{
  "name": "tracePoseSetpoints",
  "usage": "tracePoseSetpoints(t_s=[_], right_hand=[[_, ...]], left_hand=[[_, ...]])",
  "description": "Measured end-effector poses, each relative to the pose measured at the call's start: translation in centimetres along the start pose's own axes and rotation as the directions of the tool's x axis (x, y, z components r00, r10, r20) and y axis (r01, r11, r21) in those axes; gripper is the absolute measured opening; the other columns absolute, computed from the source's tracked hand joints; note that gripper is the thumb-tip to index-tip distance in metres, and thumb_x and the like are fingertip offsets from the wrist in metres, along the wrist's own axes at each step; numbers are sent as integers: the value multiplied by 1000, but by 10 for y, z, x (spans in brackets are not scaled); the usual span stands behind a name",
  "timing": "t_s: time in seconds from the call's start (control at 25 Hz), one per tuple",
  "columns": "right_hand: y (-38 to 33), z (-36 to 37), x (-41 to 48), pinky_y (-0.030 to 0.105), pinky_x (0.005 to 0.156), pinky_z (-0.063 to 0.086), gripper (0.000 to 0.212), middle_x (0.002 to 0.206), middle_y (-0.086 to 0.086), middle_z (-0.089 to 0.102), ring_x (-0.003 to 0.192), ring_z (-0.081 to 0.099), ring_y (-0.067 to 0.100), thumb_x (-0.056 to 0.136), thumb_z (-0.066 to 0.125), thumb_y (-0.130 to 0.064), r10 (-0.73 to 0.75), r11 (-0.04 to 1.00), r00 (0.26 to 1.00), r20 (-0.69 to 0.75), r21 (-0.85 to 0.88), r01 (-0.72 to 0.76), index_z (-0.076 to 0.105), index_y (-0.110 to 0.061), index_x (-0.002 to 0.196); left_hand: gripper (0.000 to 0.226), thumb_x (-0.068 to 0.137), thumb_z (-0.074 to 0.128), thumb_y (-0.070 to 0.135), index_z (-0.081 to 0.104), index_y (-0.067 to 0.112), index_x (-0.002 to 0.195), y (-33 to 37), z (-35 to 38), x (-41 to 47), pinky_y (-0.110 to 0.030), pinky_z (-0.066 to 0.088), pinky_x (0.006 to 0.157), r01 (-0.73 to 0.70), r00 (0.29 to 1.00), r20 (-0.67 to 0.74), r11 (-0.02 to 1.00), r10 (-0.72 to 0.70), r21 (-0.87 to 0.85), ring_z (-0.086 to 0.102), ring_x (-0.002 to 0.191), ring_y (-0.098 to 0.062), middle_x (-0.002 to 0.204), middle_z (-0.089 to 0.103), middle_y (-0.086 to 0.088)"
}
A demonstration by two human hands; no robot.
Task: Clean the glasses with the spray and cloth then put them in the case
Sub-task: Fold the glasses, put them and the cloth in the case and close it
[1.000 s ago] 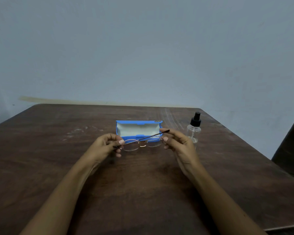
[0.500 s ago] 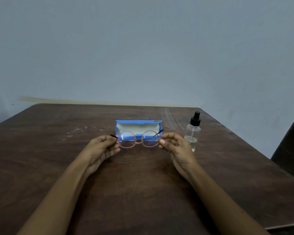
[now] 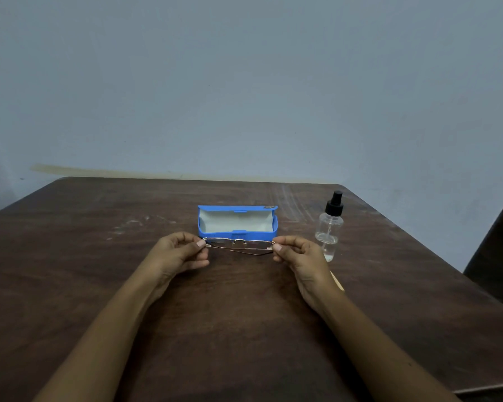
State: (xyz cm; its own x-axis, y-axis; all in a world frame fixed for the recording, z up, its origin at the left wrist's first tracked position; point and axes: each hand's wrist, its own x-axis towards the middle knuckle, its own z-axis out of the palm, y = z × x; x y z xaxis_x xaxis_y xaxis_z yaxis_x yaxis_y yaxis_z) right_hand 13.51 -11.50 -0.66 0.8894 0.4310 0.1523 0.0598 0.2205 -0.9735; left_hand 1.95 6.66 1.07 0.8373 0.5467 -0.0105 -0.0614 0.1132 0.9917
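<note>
**Glasses held level in front of the open case**

The glasses (image 3: 238,245) hang flat above the table (image 3: 99,285), just in front of the open blue case (image 3: 237,224). The left hand (image 3: 176,253) pinches their left end between thumb and curled fingers; the right hand (image 3: 299,256) pinches the right end likewise. Both forearms reach forward from the near edge. The spray bottle (image 3: 329,227) stands upright just right of the right hand.

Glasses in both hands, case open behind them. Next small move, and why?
Probably move the glasses forward and lower them into the blue case. They look folded flat, the left hand and right hand each pinch one end, and the case stands open just beyond them, lining bare.
</note>
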Motion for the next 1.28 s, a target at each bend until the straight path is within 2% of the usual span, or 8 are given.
tracePoseSetpoints(t_s=[0.16, 0.32, 0.52, 0.64, 0.8, 1.04, 1.28], right_hand=[[0, 2, -1, 11, 53, 48, 14, 71, 6, 61, 54, 55, 4, 81, 59, 6, 0, 999, 1000, -25, -45, -1, 63, -8, 79], [0, 2, -1, 10, 53, 47, 15, 70, 5, 61, 60, 52, 9, 81, 60, 4, 3, 995, 999, -47, -103, -8, 64, -10, 79], [3, 3, 0, 17, 60, 47, 16, 70, 3, 63, 58, 52, 9, 81, 61, 1, 21, 980, 996, -92, -193, -38, 67, -14, 80], [2, 5, 0, 21, 65, 48, 15, 74, 4, 65, 58, 53, 9, 82, 61, 0, 30, 971, 993, -116, -232, -57, 69, -13, 82], [-1, 5, -3, 17, 64, 47, 14, 76, 0, 65, 60, 54, 6, 83, 61, -3, 27, 945, 991, -134, -320, -69, 70, -9, 92], [-2, 7, -4, 12, 59, 45, 16, 76, -4, 65, 59, 54, 4, 83, 61, -5, -1, 912, 991, -133, -407, -53, 70, -9, 95], [-1, 6, -5, 12, 59, 46, 17, 73, -4, 64, 59, 56, 5, 87, 56, -6, -48, 878, 991, -129, -478, -20, 69, -9, 98]], left_hand=[[13, 86, 54, 2, 56, 2, 73, -2, -1, 2, -14, 48, 39, 12, 999, -31, 979, -6, 205, 54, 35, -2, 65, 57, -12], [16, 84, 58, 3, 58, 3, 68, -3, -1, 3, -13, 42, 33, 33, 999, -49, 958, -20, 285, 49, 31, -2, 52, 58, -4], [16, 82, 62, 7, 61, 6, 67, -6, -5, 5, -13, 39, 33, 53, 998, -61, 922, -32, 384, 47, 32, -2, 56, 61, -5], [14, 81, 63, 9, 63, 8, 67, -7, -7, 6, -13, 38, 34, 66, 997, -62, 904, -44, 423, 48, 36, -4, 55, 63, -2], [15, 80, 63, 7, 63, 7, 65, -6, -6, 6, -12, 36, 33, 67, 997, -51, 892, -50, 447, 45, 31, -3, 49, 61, 0], [12, 79, 64, 5, 64, 6, 67, -4, -6, 4, -11, 38, 34, 79, 996, -73, 862, -49, 500, 44, 28, -1, 45, 61, 1], [8, 76, 68, 7, 64, 7, 69, -2, -7, 5, -13, 39, 35, 120, 992, -78, 880, -94, 460, 47, 32, -4, 45, 61, 0]])
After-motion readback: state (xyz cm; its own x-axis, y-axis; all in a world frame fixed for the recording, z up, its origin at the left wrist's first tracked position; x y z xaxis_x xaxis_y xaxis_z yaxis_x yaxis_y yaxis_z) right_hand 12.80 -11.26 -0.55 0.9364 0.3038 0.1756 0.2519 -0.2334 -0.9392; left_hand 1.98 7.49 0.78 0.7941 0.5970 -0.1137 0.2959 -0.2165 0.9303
